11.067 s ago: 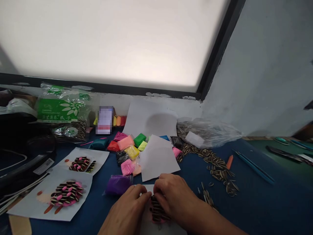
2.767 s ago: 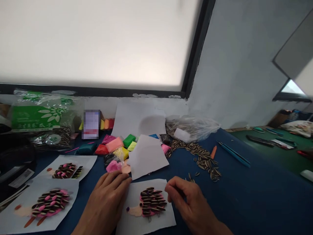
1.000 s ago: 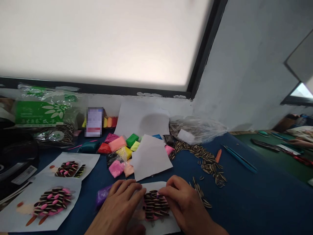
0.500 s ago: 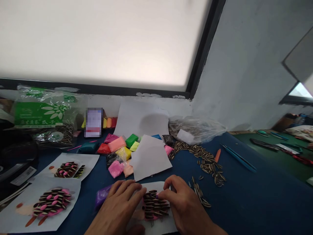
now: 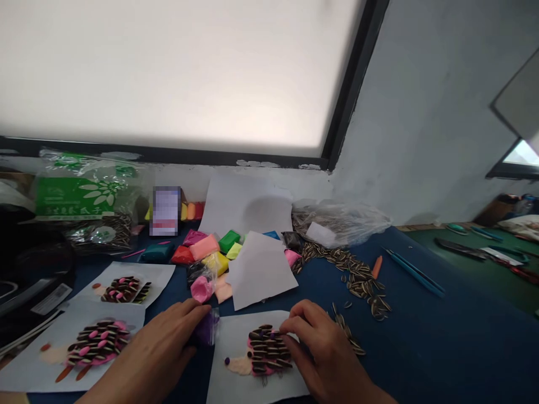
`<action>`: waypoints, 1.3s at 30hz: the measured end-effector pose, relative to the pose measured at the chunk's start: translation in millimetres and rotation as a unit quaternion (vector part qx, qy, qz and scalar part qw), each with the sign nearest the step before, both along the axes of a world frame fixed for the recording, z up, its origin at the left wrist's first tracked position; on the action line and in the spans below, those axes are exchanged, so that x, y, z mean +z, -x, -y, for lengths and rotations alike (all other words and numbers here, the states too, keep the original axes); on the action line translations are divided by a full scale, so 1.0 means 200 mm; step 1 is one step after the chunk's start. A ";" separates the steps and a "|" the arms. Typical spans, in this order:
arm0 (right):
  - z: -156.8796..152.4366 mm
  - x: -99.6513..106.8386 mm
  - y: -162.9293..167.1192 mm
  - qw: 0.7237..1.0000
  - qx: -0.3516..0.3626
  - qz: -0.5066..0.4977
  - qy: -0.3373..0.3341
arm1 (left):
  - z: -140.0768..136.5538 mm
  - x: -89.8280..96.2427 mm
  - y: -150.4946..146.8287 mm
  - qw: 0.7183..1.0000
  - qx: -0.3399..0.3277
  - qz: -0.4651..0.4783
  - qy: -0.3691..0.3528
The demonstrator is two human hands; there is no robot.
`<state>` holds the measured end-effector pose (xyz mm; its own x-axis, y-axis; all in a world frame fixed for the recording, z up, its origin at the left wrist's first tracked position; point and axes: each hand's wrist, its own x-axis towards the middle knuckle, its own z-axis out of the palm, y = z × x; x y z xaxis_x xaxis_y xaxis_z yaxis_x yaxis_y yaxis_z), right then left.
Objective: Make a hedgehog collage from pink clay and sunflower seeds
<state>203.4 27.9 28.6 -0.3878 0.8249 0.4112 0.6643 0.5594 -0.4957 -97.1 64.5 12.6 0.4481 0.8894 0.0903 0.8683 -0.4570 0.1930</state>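
Observation:
On a white sheet [image 5: 223,387] in front of me is a hedgehog picture, with a pale clay head [image 5: 240,366], a dark purple nose and rows of sunflower seeds [image 5: 269,352] set in pink clay. Small purple dots sit among the upper seeds. My right hand [image 5: 324,350] is at the upper right of these seeds, thumb and fingertips pinched together; anything between them is too small to make out. Left of the sheet, my left hand [image 5: 168,331] has its fingers closed over a purple clay packet [image 5: 208,328], partly hiding it.
Two similar hedgehog pictures [image 5: 154,275] [image 5: 25,370] lie at left. Coloured clay packets [image 5: 204,247] and a folded white paper [image 5: 263,272] are behind. Loose seeds [image 5: 362,280], an orange stick [image 5: 377,267] and blue tweezers [image 5: 416,275] are at right. A phone [image 5: 165,210] stands behind.
My left hand has left the sheet's left side and moved left onto the purple packet, which now sits further right. The hedgehog's head is uncovered. My right hand remains at the seeds.

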 end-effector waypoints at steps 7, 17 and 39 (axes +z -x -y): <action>0.03 0.01 0.04 0.978 0.038 -0.171 0.111 | 0.01 0.06 -0.09 0.973 -0.058 0.220 -0.047; 0.06 0.01 0.09 0.843 0.046 -0.370 0.387 | 0.15 0.02 -0.29 0.944 -0.103 0.314 -0.002; 0.08 0.08 0.06 0.862 0.028 -0.338 0.376 | 0.19 0.21 -0.41 0.884 -0.026 0.407 0.227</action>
